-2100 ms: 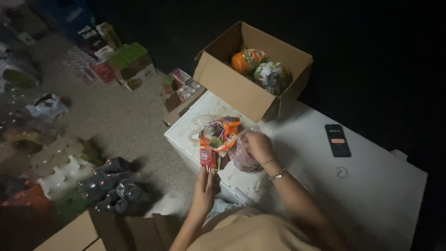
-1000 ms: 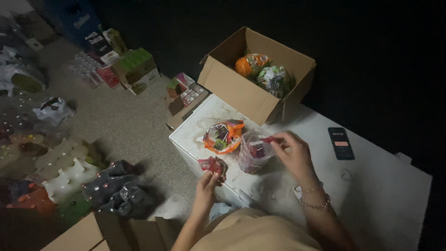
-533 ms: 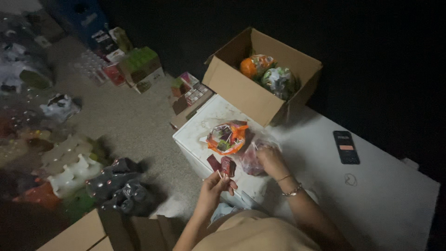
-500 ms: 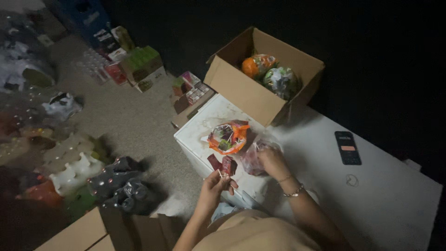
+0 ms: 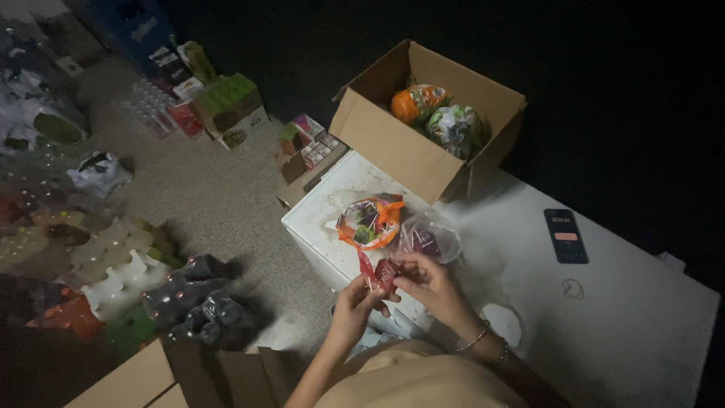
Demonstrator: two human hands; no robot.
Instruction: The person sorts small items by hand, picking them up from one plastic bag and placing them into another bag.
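Both of my hands meet over the near edge of a white table (image 5: 627,332). My left hand (image 5: 353,296) and my right hand (image 5: 425,281) pinch a small dark red packet (image 5: 386,273) between them. Just beyond the packet lies an orange-trimmed clear bag (image 5: 369,221) stuffed with small sweets. Beside it, to the right, sits a clear plastic bag (image 5: 428,238) with a few dark red pieces inside. My right wrist wears bracelets.
An open cardboard box (image 5: 423,121) with two filled bags stands at the table's far end. A black phone (image 5: 565,236) lies on the table to the right. Bottle packs (image 5: 113,261), cartons (image 5: 230,109) and dark bundles (image 5: 196,302) cover the carpet at left.
My right hand reached to the clear bag, then came back toward my left hand. Both hands now hold the red packet together, nearer to me than before.
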